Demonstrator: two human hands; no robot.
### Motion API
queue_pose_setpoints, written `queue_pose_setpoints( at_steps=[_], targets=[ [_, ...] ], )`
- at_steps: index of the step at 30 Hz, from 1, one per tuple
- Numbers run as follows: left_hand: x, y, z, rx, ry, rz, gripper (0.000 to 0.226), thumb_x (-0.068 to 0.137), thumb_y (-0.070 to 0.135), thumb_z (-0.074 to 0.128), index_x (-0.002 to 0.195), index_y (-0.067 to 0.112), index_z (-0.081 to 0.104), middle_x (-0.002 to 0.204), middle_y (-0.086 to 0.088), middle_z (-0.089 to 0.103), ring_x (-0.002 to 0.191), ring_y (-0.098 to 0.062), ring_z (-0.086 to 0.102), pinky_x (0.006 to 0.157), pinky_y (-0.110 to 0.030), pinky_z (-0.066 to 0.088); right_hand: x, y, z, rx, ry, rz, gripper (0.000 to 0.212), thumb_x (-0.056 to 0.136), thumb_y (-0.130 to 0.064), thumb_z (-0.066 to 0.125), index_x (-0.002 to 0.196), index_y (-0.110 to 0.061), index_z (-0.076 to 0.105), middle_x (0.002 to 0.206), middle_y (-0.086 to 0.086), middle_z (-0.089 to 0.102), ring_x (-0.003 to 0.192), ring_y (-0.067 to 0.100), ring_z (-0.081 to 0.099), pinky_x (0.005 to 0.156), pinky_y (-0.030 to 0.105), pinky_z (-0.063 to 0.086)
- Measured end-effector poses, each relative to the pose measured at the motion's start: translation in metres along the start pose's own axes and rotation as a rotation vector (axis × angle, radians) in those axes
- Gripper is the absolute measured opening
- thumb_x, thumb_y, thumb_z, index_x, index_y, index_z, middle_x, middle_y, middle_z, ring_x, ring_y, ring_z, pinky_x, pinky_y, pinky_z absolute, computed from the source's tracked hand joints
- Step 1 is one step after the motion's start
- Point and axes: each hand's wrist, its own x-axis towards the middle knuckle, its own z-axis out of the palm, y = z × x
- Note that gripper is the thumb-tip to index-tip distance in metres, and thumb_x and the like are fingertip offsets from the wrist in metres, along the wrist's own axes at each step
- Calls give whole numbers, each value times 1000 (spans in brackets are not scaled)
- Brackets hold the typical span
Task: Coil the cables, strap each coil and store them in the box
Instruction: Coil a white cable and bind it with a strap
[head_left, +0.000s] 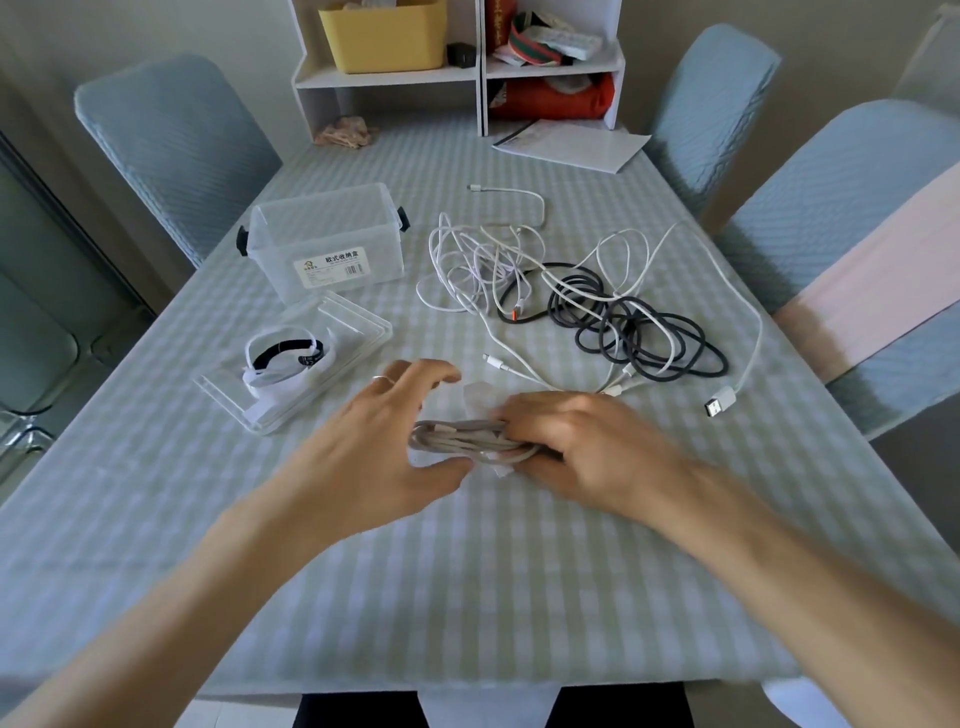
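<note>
A coiled grey-white cable (457, 439) lies between my hands near the table's middle. My right hand (576, 441) grips its right end, fingers curled round the bundle, with a white strap end (503, 472) poking out below. My left hand (395, 441) hovers at the coil's left end with fingers spread and relaxed; its thumb is near the coil. The clear plastic box (324, 244) stands open at the back left. Its lid (332, 338) lies in front of it, holding black and white straps (283, 358). Tangled white cables (483, 260) and a black cable (623, 322) lie beyond my hands.
A white shelf unit (467, 78) with a yellow bin stands at the table's far edge, papers (571, 145) beside it. Blue-covered chairs (171, 145) surround the checked tablecloth. A USB plug (719, 402) lies to the right of my right hand.
</note>
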Motion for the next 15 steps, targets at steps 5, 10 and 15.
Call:
queue_pose_setpoints(
  at_steps=[5, 10, 15],
  targets=[
    [-10, -27, 3, -274, 83, 191, 26, 82, 42, 66, 100, 24, 71, 111, 10, 65, 114, -3, 58, 82, -26, 49, -1, 0, 1, 35, 34, 34, 27, 87, -38, 56, 94, -19, 73, 109, -4, 72, 104, 16, 68, 71, 43, 58],
    [-2, -32, 9, -383, 80, 212, 28, 85, 35, 71, 109, 21, 75, 113, 15, 71, 107, -3, 66, 89, -26, 53, 0, -1, 1, 5, 64, 27, 25, 85, -38, 60, 91, -18, 74, 110, -8, 73, 107, 10, 66, 71, 39, 59],
    [-5, -34, 19, -260, 178, 330, 21, 85, 34, 71, 103, 25, 76, 111, 17, 71, 100, 1, 67, 87, -25, 55, 2, -4, -3, -10, 32, 45, 29, 83, -39, 56, 93, -19, 74, 116, -8, 72, 110, 10, 64, 76, 37, 59]
  ],
)
